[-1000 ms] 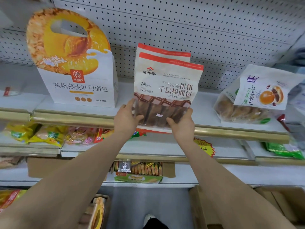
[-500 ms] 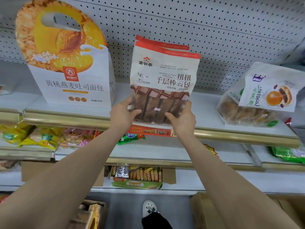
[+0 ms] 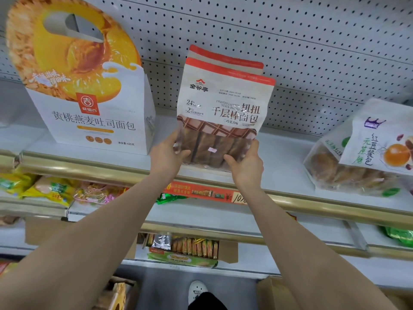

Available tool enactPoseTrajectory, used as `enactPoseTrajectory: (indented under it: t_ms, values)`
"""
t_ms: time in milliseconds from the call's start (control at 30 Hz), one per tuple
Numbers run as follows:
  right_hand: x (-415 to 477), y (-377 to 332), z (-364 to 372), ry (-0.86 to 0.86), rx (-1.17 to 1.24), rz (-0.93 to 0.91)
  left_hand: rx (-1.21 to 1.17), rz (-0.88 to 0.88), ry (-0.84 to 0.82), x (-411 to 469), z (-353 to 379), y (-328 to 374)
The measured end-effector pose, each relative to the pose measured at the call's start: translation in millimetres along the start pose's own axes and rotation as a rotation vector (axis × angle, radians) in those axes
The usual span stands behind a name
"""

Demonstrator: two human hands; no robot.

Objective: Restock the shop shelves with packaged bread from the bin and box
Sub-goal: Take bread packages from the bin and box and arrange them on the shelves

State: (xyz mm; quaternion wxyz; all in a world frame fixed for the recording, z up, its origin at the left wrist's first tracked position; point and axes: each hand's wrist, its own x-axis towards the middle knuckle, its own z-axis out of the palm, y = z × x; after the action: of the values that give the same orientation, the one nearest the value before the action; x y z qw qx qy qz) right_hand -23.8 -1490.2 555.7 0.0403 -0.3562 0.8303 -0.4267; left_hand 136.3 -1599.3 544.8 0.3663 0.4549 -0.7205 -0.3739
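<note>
Item, task stock: stick bread pack (image 3: 223, 108), white with a red top band and a clear window, is standing upright at the middle of the top shelf (image 3: 288, 162), its base near the front rail. I am holding it by both lower corners. The left grip (image 3: 166, 153) is clamping the lower left edge with the thumb lying across the window, and the right grip (image 3: 245, 164) is clamping the lower right corner the same way. Item: second pack (image 3: 225, 55) of the same kind is standing just behind the first, only its top showing, in front of the pegboard (image 3: 301, 41). Item: peach toast box (image 3: 93, 117) is sitting to the left on the same shelf, apart from the pack. Item: bun bag (image 3: 357, 168) is leaning well to the right. Item: orange price tag (image 3: 201, 192) is hanging on the rail below my grips.
</note>
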Motion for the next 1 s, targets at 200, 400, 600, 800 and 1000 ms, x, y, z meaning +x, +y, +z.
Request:
enactPoseTrajectory:
  t_ms: [200, 400, 600, 800, 1000]
  values:
    - [21.2, 0.4, 11.8, 0.002, 0.017, -0.007, 0.009, -0.034, 0.007, 21.5, 9.5, -6.2]
    - [40.1, 0.6, 22.8, 0.007, 0.036, -0.002, 0.022, -0.038, 0.027, 42.4, 17.2, -10.7]
    - [49.5, -1.3, 26.9, -0.013, 0.063, 0.004, -0.021, -0.049, 0.008, 54.2, 19.9, -15.0]
    - [27.1, -5.5, 23.3, -0.031, 0.082, 0.068, -0.048, -0.084, -0.085, 35.4, 7.6, -12.6]
    - [-37.0, -29.5, 27.9, -0.005, 0.033, 0.024, -0.012, -0.003, -0.107, -15.8, -48.1, -15.2]
